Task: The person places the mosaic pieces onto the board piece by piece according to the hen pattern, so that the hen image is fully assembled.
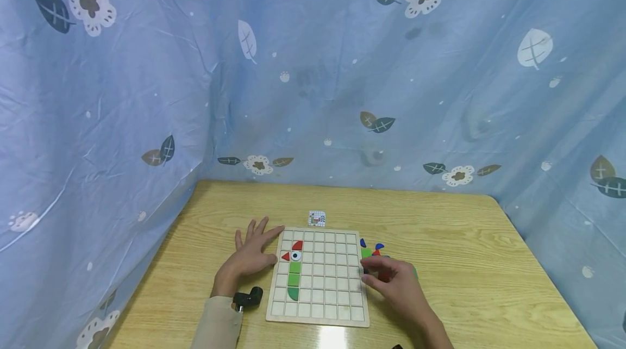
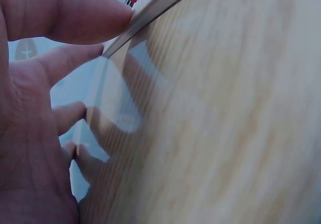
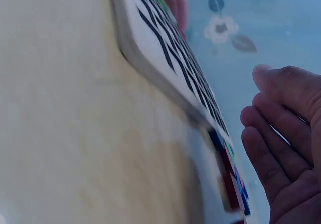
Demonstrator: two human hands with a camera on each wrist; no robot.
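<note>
Board [image 1: 318, 297] on desk [image 1: 455, 245], between left/right edges | my left hand [image 1: 249, 254] spread, touching board's left edge | my right hand [image 1: 398, 284] loosely bent, grasping nothing visible, by loose pieces [image 1: 367, 253] off board's right edge | likely light, stiff, slick; pinch rims

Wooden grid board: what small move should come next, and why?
Probably the right hand should pinch one of the loose coloured pieces: it looks empty and is close to them, while the left hand touches the left edge of the board, where most squares are bare.
</note>
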